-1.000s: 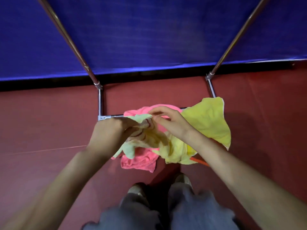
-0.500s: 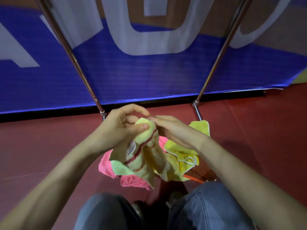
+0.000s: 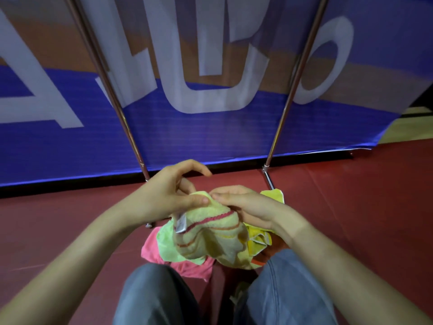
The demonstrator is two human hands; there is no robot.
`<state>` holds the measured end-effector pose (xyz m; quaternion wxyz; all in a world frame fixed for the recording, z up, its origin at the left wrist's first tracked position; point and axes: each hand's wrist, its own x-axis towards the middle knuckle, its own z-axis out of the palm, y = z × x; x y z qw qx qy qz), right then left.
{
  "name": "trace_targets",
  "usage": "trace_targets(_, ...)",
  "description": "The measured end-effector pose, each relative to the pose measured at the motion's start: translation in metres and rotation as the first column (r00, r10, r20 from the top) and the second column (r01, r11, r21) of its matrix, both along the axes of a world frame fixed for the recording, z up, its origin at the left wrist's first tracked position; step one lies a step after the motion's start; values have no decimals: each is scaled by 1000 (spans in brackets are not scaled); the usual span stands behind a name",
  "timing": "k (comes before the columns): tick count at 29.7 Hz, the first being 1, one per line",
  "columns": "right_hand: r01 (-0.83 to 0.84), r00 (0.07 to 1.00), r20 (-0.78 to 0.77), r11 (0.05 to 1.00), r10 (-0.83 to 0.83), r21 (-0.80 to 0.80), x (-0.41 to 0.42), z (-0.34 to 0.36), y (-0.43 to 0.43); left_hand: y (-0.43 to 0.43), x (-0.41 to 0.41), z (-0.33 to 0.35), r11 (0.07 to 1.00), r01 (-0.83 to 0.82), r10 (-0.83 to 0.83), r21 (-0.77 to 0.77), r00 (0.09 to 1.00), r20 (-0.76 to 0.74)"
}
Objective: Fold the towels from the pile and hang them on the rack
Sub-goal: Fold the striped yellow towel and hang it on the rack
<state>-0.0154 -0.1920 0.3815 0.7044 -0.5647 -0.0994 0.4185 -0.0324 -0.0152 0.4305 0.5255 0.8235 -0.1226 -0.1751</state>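
A pale yellow towel with red and orange stripes (image 3: 210, 233) hangs bunched between my hands, a white label showing at its left. My left hand (image 3: 168, 195) pinches its top edge with the thumb. My right hand (image 3: 243, 202) grips the same edge just to the right, fingertips meeting the left thumb. Below lies the pile: a pink towel (image 3: 187, 263), a light green one (image 3: 166, 242) and a bright yellow one (image 3: 260, 242). Two slanted metal poles of the rack (image 3: 290, 90) rise behind the hands; its top bar is out of view.
A blue banner with large white letters (image 3: 210, 127) stands right behind the rack. The floor is dark red (image 3: 363, 207). My knees in grey-blue trousers (image 3: 281, 289) are at the bottom, close to the pile. The rack's low base bar shows at the left wrist.
The striped towel has been lifted off the pile and the view has tilted up, showing more of the banner and poles. Both hands have come together at the towel's top edge.
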Motion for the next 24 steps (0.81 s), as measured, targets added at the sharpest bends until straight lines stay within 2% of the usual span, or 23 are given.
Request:
trace_targets(3, -34, 998, 56, 999, 33, 8, -21, 19, -8, -6, -25, 19, 1000, 23, -23, -11, 999, 29)
trace_targets(5, -41, 993, 107, 998, 45, -40, -24, 24, -11, -7, -31, 26, 999, 38, -38, -2, 998, 46)
trace_targets(7, -68, 967, 236, 987, 101, -147, -29, 37, -16, -8, -37, 33, 997, 64, -66, 40, 997, 43)
trace_targets(10, -136, 868, 406, 923, 286, -360, -37, 57, -26, -12, -48, 42, 974, 139, -151, 181, 987, 57)
trace_targets(12, -195, 809, 410, 849, 422, -491, -32, 64, -28, -14, -45, 46, 943, 187, -211, 274, 975, 62)
trace_targets(15, -208, 764, 384, 761, 519, -614, -35, 77, -32, -21, -50, 64, 900, 206, -262, 383, 960, 100)
trace_targets(20, -111, 706, 421, 676, 569, -728, -26, 87, -48, -20, -49, 93, 860, 161, -281, 484, 941, 186)
trace_targets(24, 0, 698, 475, 663, 536, -749, -20, 85, -71, 2, -44, 101, 844, 131, -232, 520, 964, 133)
